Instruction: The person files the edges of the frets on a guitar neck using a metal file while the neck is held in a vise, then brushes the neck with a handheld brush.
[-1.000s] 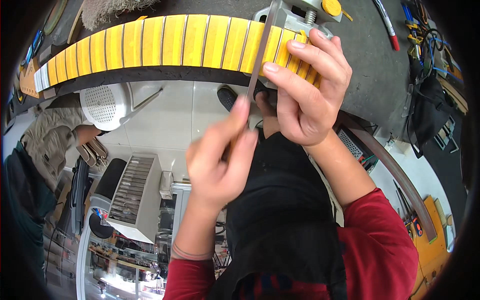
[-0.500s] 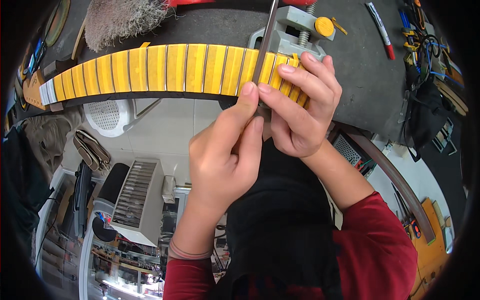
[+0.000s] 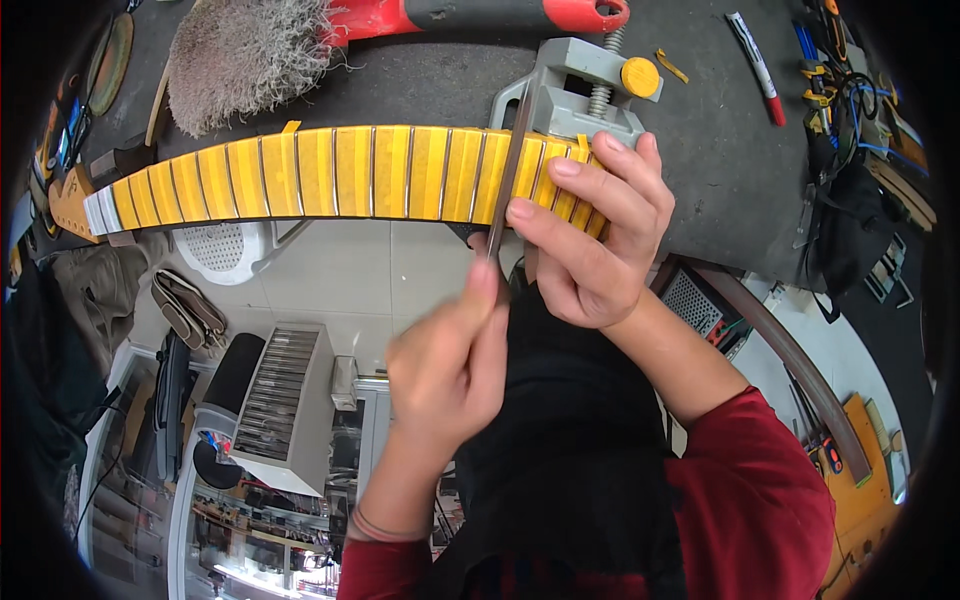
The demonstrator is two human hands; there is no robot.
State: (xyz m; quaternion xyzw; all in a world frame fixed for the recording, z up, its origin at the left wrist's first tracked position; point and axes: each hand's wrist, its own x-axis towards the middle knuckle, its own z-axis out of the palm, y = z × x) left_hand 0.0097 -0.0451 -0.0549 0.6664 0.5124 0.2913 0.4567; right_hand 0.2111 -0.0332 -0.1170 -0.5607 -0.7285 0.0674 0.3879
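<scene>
A guitar neck (image 3: pixel 354 172) lies crosswise, its fretboard masked in yellow tape between the metal frets. White tape wraps it beside the wooden headstock (image 3: pixel 70 203). My left hand (image 3: pixel 440 360), somewhat blurred, is closed round the lower end of a narrow dark file (image 3: pixel 513 160) just on the near side of the neck. The file slants across the frets toward the neck's right end. My right hand (image 3: pixel 605 225) rests there with fingers spread over the taped frets, its index fingertip against or very near the file. Its thumb is partly hidden below the neck's edge.
Behind the neck's right part stands a grey vise (image 3: pixel 570 90) with a yellow knob. A red-and-black brush (image 3: pixel 470 14) with shaggy grey bristles lies farther back. To the right are a marker (image 3: pixel 757 70) and a scrap of yellow tape (image 3: pixel 672 66). A white stool (image 3: pixel 222 250) is below.
My left hand has drawn the file toward me, away from my right hand's fingertips. My right hand stays on the neck. The view has tilted, so more of the brush shows.
</scene>
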